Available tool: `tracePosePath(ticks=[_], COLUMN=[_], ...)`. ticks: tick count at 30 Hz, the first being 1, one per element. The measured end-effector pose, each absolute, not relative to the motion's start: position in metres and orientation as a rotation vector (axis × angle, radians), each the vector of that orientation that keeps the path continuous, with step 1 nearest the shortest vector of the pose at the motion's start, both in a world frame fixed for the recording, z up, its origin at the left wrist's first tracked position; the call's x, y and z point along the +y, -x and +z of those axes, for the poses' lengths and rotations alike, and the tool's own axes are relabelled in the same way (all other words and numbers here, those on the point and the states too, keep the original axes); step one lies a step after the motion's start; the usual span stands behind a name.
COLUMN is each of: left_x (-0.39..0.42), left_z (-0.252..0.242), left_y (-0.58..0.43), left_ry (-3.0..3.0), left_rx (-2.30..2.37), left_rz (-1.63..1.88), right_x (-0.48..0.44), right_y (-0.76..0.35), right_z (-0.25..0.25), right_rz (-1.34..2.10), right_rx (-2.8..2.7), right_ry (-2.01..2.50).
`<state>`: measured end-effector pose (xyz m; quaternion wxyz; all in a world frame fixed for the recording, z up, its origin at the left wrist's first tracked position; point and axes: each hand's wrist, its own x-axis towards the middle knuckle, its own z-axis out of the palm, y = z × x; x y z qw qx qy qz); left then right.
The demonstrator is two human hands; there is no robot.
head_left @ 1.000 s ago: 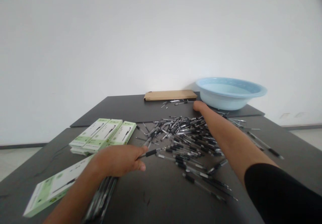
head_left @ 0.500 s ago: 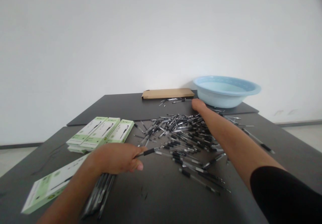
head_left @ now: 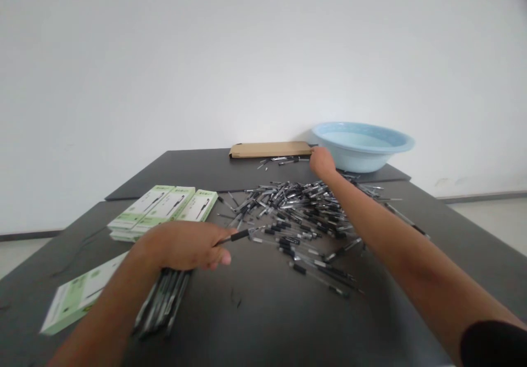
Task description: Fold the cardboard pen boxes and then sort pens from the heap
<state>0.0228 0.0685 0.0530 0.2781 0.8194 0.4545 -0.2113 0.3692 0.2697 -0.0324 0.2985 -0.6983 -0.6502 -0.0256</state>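
Observation:
My left hand (head_left: 191,243) is closed around a black-gripped gel pen (head_left: 239,235), its tip pointing right toward the pile. Under that hand lies a bundle of pens (head_left: 162,304), partly covered by my wrist. My right hand (head_left: 322,161) is stretched out to the far side of the table, closed, by the cardboard's right end and left of the basin. What its fingers hold, if anything, is hidden. Loose pens (head_left: 288,161) lie just left of it. Below my right forearm spreads a large pile of clear and black pens (head_left: 300,207).
Green-and-white pen boxes (head_left: 160,205) are stacked at the left, with another box (head_left: 78,298) lying nearer, partly behind my left forearm. A flat brown cardboard piece (head_left: 269,149) and a light blue basin (head_left: 362,147) sit at the back of the dark table (head_left: 263,312), before a white wall.
My right hand has reached slightly farther, to the cardboard's right end. My left hand still holds its pen in nearly the same place. The view has shifted a little.

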Motion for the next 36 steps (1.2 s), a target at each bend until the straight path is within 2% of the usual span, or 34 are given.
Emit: tracePosePath(ticks=[7,11,15,22,36], left_x=[0.062,0.061,0.06,0.063,0.062], left_z=[0.054,0.049,0.048,0.048,0.049], left_y=[-0.029,-0.034,-0.035,-0.033,-0.045], left_ry=[-2.197,-2.206,-2.183,-2.168,-2.168], left_rx=[1.115,1.106,1.09,1.093,1.086], left_rz=[-0.533,-0.529,-0.52,-0.503,-0.616], right_x=[0.148,0.088,0.062,0.043,0.031], right_y=[-0.334,-0.301,-0.277,-0.269,-0.269], right_z=[-0.017,-0.027,-0.038,-0.041,-0.033], right_rz=[0.279,1.019,1.323,1.478,1.413], right_rx=[-1.736,-1.541,-1.486,-1.481,-1.417], right_ry=[1.495,0.974,0.722,0.605,0.68])
